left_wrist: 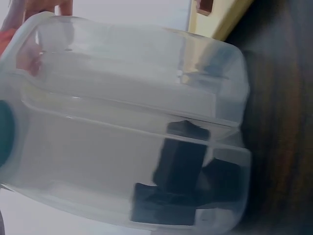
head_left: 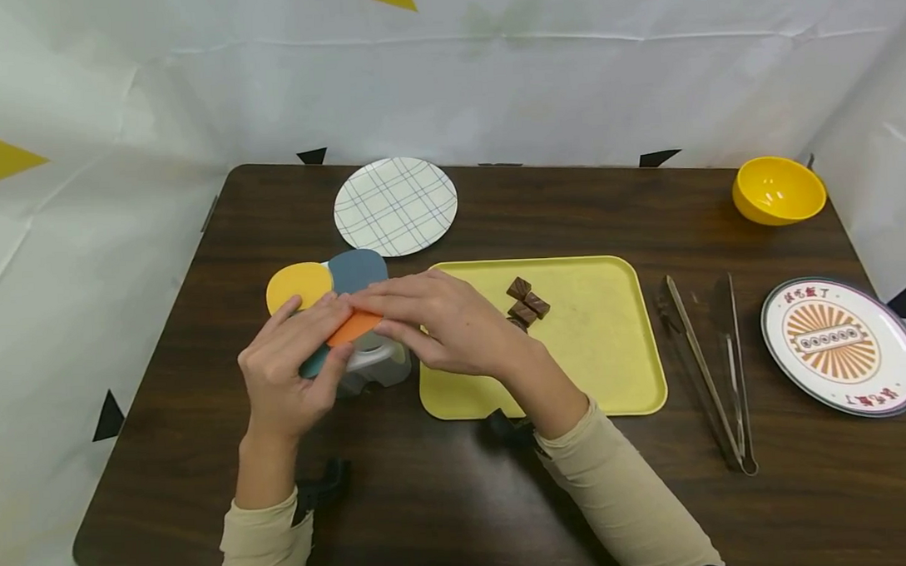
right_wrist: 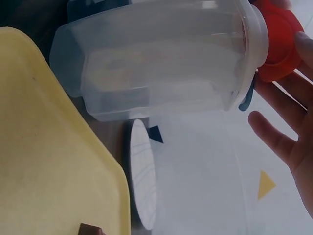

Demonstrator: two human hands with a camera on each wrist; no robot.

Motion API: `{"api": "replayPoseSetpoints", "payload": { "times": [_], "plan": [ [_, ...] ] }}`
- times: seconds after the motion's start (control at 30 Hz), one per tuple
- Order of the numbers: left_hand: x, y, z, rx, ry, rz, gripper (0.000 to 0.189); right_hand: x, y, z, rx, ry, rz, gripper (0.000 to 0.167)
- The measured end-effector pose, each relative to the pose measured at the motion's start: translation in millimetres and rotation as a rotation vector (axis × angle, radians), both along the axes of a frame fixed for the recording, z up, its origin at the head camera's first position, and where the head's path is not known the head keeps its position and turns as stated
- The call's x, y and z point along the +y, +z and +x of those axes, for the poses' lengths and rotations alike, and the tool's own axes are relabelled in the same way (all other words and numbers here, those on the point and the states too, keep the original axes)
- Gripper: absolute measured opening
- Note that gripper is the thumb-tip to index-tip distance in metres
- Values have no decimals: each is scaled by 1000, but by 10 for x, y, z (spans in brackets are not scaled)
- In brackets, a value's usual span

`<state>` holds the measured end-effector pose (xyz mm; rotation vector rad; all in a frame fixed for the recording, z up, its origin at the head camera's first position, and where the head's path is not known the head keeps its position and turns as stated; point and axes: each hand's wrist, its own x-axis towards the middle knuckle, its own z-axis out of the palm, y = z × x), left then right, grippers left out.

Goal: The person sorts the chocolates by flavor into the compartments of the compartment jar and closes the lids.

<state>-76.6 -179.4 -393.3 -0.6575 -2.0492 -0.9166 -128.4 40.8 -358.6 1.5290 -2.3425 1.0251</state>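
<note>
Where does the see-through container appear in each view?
Head: the see-through container is left of centre, partly hidden.
Left wrist: it fills most of the frame.
Right wrist: it lies across the upper middle.
Shared landmark: the yellow tray, also visible in both wrist views.

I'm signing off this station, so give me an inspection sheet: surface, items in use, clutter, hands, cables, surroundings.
Surface: dark wood-grain table.
Items in use: translucent container beside yellow tray; orange lid, yellow lid, blue lid and teal lid at its top; dark pieces inside; brown cubes on tray.
Clutter: checked plate, tongs, yellow bowl, printed plate.
Hands: right hand pinches orange lid; left hand also at it, grip unclear.
Cables: nothing seen.
Surroundings: white cloth with yellow triangles and black triangles.
</note>
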Motion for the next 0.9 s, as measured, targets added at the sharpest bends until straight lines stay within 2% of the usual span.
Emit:
{"api": "replayPoseSetpoints", "payload": {
  "times": [0.17,0.33,0.5,0.67,0.9],
  "plan": [
    [-18,53,33,-49,24,-50,47,-45,-11,13,-43,-45,-40,38],
    [21,95,62,-87,83,-70,46,-100,-22,39,-62,-113,-78,37],
    [80,79,47,-50,133,-48,45,-126,-15,55,-65,-145,-97,40],
    [88,50,22,-31,138,-27,46,-117,-7,68,-92,-165,-68,46],
    [82,27,15,-9,130,-1,46,-59,-36,105,-138,-111,-69,56]
  ]
}}
